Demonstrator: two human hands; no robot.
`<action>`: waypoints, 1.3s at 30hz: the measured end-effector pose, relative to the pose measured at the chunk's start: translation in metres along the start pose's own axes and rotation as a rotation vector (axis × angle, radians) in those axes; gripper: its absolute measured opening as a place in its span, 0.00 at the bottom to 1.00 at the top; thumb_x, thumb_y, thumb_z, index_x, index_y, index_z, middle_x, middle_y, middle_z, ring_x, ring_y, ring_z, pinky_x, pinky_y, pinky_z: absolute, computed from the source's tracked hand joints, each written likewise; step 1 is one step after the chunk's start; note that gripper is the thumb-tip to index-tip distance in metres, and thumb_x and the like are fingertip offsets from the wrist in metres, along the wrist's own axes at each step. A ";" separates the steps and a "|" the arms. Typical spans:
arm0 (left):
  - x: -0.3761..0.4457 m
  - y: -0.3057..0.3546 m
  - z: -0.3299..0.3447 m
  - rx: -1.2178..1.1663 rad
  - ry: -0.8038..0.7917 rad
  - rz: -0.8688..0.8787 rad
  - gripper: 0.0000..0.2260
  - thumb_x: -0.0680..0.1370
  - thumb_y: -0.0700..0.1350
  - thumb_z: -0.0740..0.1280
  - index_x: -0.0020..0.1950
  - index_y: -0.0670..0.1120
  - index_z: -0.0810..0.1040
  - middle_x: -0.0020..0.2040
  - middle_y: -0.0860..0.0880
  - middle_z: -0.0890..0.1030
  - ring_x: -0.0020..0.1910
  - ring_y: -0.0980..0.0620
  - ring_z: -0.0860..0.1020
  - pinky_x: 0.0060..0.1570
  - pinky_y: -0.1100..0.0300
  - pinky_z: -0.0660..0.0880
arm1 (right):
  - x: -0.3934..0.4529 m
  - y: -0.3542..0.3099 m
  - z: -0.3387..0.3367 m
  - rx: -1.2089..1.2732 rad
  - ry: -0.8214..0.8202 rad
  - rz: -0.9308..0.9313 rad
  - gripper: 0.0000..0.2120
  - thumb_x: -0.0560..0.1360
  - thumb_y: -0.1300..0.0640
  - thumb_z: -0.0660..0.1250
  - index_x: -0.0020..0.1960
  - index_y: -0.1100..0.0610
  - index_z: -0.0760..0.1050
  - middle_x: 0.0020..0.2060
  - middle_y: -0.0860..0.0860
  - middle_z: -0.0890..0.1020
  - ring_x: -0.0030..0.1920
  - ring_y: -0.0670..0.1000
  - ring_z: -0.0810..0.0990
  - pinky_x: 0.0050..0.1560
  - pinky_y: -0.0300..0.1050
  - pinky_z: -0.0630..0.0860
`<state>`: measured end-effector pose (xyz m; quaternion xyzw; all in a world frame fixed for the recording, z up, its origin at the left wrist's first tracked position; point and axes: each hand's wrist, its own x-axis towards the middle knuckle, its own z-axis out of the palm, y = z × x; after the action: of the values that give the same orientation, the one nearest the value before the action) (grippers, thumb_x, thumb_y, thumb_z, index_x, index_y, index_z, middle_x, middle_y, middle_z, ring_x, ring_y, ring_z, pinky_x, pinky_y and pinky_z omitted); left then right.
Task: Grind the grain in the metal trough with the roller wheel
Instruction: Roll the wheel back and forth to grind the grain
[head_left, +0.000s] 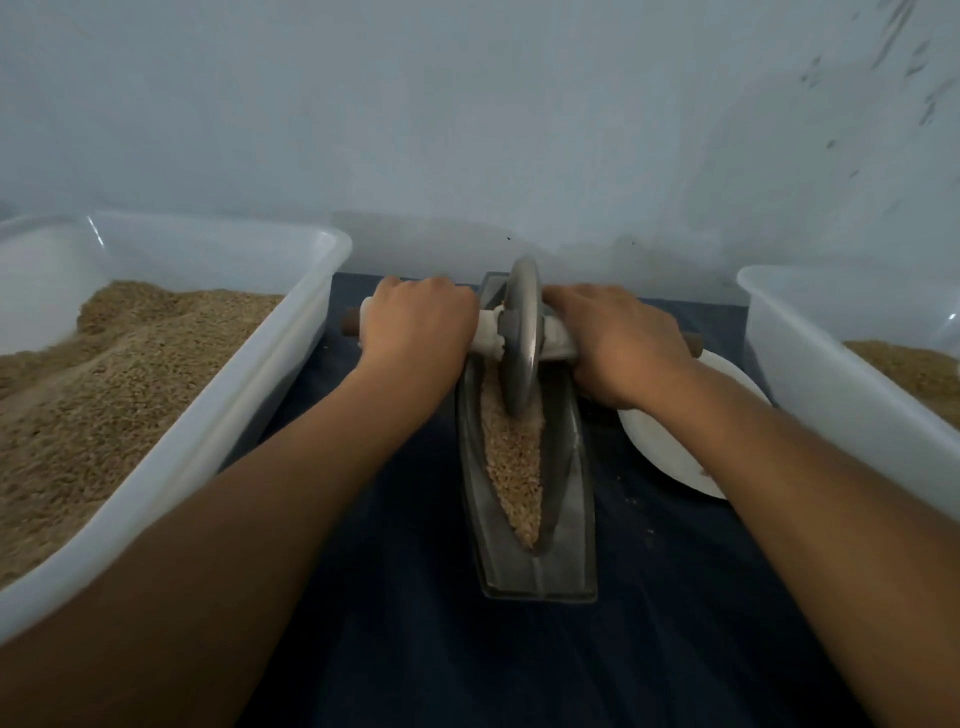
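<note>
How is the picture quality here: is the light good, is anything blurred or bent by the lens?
Head view: the light is dim and bluish, with no harsh glare, only a faint sheen on the roller wheel; the image is soft overall, so single grains in the metal trough hardly separate; the wide lens bows the left white tub and stretches both forearms near the bottom edge.

Metal trough (537, 525) at centre with grain (514, 457) in it, roller wheel (521, 338) standing in its far end — left hand (421, 327) and right hand (623, 343) on the axle either side, grain-filled tub (218, 410) left, second tub (852, 384) right, plate (670, 447) between trough and right tub.
</note>
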<state>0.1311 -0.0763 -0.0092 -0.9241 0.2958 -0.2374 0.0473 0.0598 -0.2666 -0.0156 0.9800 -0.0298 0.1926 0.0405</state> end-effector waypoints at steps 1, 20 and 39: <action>0.005 0.000 0.002 -0.001 0.012 0.000 0.06 0.77 0.38 0.67 0.53 0.46 0.76 0.48 0.47 0.78 0.46 0.44 0.79 0.45 0.54 0.64 | 0.006 0.002 0.001 -0.002 -0.013 0.000 0.36 0.72 0.54 0.72 0.75 0.38 0.61 0.66 0.47 0.76 0.65 0.57 0.74 0.45 0.50 0.67; -0.030 0.004 -0.008 -0.001 0.094 -0.002 0.11 0.75 0.41 0.70 0.56 0.48 0.74 0.50 0.47 0.76 0.44 0.46 0.78 0.45 0.54 0.62 | -0.040 -0.016 -0.015 -0.015 0.057 -0.038 0.32 0.74 0.55 0.70 0.76 0.45 0.64 0.63 0.49 0.79 0.61 0.57 0.79 0.46 0.50 0.72; -0.059 0.009 -0.030 -0.001 0.079 0.044 0.10 0.75 0.38 0.68 0.51 0.48 0.70 0.42 0.50 0.68 0.36 0.48 0.70 0.44 0.54 0.62 | -0.089 -0.033 -0.025 0.046 0.181 -0.048 0.30 0.69 0.59 0.74 0.70 0.50 0.73 0.58 0.50 0.82 0.55 0.57 0.80 0.43 0.47 0.65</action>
<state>0.0700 -0.0487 -0.0097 -0.9074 0.3175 -0.2724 0.0405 -0.0289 -0.2278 -0.0287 0.9597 0.0018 0.2798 0.0250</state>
